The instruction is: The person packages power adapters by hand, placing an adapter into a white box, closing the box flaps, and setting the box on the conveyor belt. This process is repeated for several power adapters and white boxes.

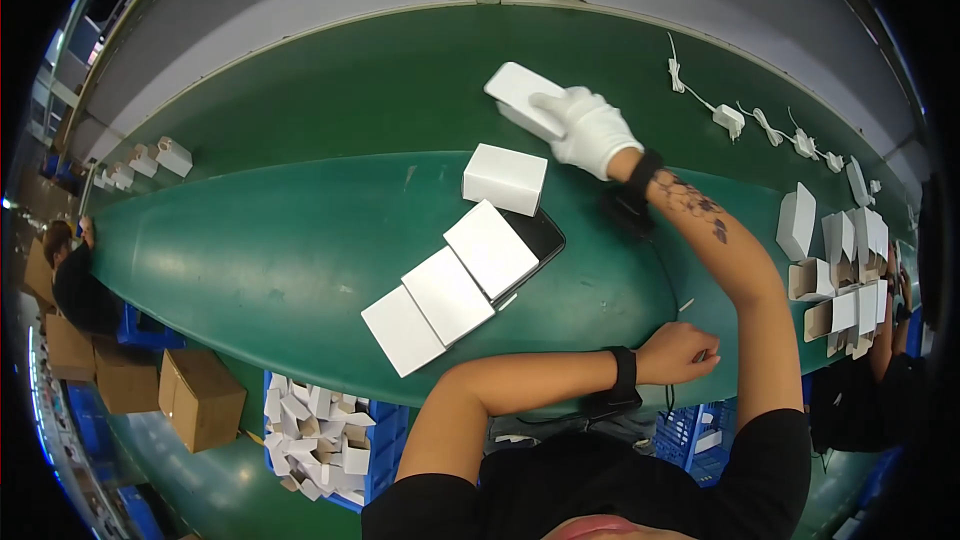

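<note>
My right hand (592,132), in a white glove, grips a white carton (523,92) by its side above the far part of the green surface. Closest to it stands another white carton (505,180). Three more white cartons (490,248) lie in a slanting row toward me, the top one overlapping a flat black object (540,237). My left hand (678,353) is bare and loosely curled near the front edge of the green belt (280,230), apart from the cartons. Nothing shows between its fingers. Black bands sit on both wrists.
White chargers with cables (728,121) lie along the far right. Open white cartons (840,280) stand at the right, near another person's arm. A blue crate (390,440) of cartons stands below. Brown boxes (203,398) and another person (80,280) are at the left.
</note>
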`<state>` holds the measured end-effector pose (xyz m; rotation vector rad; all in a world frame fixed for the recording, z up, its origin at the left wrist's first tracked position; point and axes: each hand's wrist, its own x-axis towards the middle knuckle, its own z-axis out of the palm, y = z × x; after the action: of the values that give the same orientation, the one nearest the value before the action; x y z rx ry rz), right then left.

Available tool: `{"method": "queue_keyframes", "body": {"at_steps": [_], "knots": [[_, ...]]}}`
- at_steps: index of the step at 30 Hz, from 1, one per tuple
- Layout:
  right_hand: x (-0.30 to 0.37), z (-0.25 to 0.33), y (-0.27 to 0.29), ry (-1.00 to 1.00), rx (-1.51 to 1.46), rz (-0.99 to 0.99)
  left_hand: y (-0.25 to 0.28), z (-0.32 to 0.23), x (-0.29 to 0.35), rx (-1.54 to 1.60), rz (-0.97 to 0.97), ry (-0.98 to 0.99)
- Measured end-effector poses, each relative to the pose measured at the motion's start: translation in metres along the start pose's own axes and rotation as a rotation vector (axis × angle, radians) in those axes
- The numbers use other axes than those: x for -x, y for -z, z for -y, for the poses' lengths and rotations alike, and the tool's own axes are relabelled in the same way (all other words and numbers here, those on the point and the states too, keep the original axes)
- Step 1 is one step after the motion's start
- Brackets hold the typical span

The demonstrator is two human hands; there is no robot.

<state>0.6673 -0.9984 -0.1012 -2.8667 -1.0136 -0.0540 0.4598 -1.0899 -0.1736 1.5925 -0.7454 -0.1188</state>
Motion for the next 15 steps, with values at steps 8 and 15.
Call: {"method": "queue_keyframes", "body": {"at_steps": [8,15], "knots": [[0.053,-0.016,0.023,0.119,0.275,-0.456,-0.005,0.003,-0.003,0.012,-0.008,0.017],[0.039,0.035,0.009,0.128,-0.375,0.312,-0.007,0.003,-0.003,0.035,-0.041,0.001]]}}
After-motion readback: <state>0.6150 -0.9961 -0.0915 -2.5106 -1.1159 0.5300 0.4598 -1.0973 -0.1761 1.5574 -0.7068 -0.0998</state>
